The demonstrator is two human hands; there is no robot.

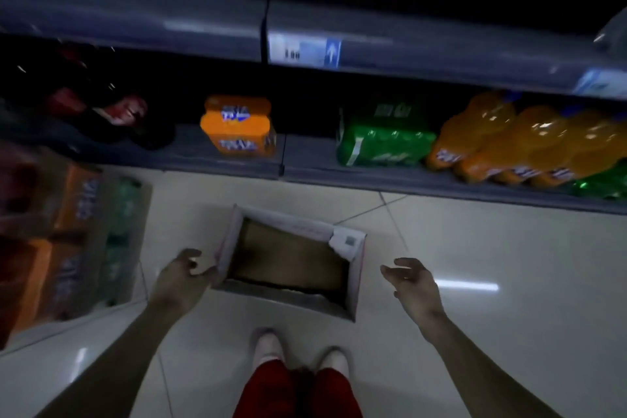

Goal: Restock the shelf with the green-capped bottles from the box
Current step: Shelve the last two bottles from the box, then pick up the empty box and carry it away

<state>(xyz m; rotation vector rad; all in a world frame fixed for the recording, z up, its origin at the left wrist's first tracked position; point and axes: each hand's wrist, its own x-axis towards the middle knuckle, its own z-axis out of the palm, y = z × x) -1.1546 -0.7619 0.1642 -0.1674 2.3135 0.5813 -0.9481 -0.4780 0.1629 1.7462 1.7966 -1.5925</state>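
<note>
An open cardboard box (353,278) sits on the floor in front of me, and only its bare brown bottom shows inside. My left hand (185,276) grips the box's left flap. To the right of the box my right hand (412,282) hovers with fingers apart and nothing in it. On the bottom shelf (305,163) lie a green shrink-wrapped pack (383,142) and, at the far right, green bottles (600,185) partly hidden under orange ones. No green caps are clear in the blur.
Orange soda bottles (522,142) fill the shelf's right end, an orange pack (237,127) stands mid-shelf, and dark red-labelled bottles (112,112) lie at the left. Stacked drink cases (68,241) stand at my left. My feet (298,349) are just behind the box on the tiled floor.
</note>
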